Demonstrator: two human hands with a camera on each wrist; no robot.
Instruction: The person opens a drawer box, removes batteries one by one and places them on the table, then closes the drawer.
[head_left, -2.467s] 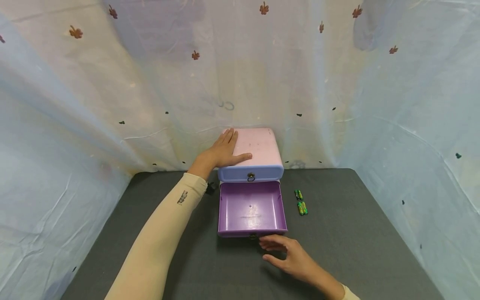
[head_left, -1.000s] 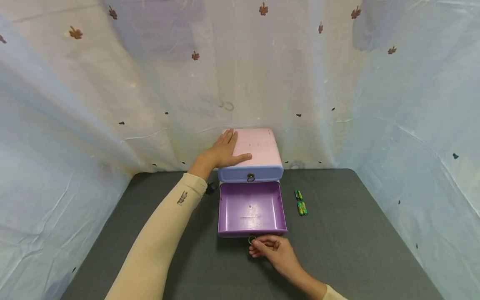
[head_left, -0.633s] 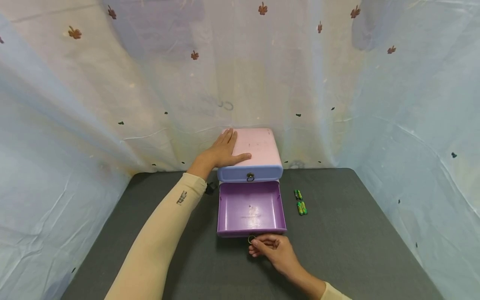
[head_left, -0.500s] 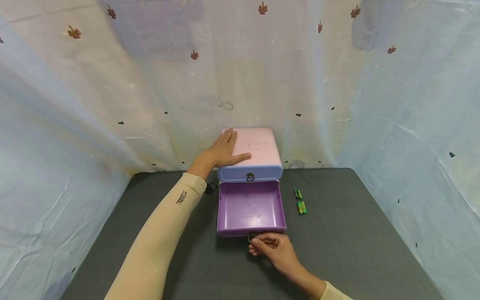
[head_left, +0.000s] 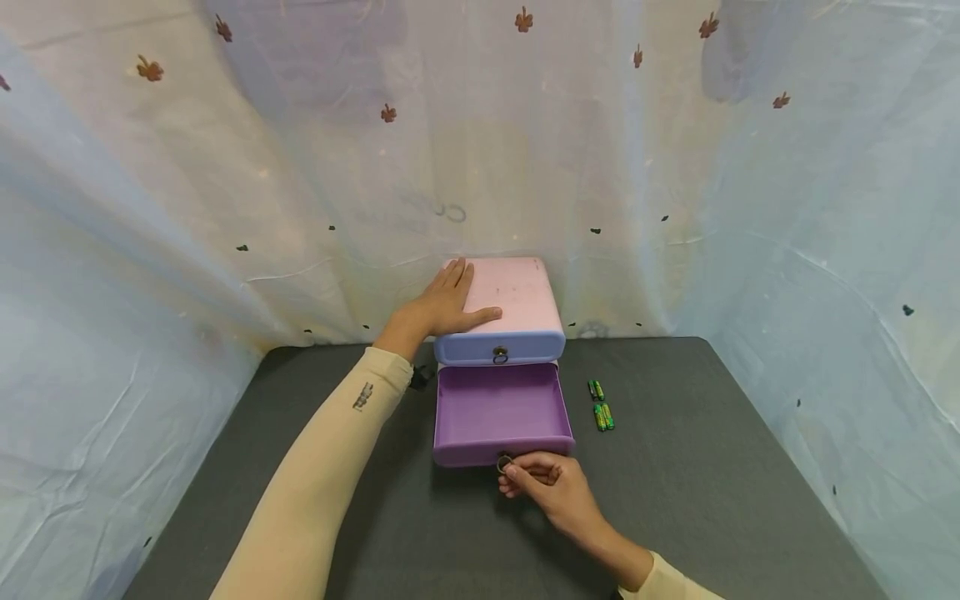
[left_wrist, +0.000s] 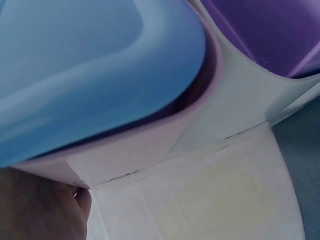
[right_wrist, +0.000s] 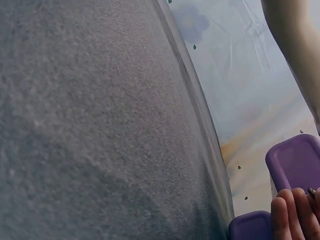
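Note:
A small two-drawer plastic cabinet has a pink top (head_left: 517, 292), and my left hand (head_left: 442, 308) lies flat on it, fingers spread and thumb pointing right. Its upper blue drawer (head_left: 457, 349) is pushed in, with a ring pull (head_left: 500, 356) hanging on the front. Below, the purple drawer (head_left: 465, 456) stands pulled far out, its bare floor showing. My right hand (head_left: 562, 492) pinches the ring pull (head_left: 504, 463) of this drawer between thumb and curled fingers. The right wrist view catches my right-hand fingers (right_wrist: 290, 215) in front of the purple drawer (right_wrist: 295, 160).
Several green batteries (head_left: 603, 417) lie in two small groups on the dark grey table (head_left: 675, 467), right of the cabinet. A pale patterned curtain (head_left: 337, 167) hangs close behind the cabinet and along both sides.
My right hand came from beside the purple drawer's front to pinch its ring. Over the last half second the drawer's front edge has shifted slightly back and tipped, showing more front face. Left hand unchanged.

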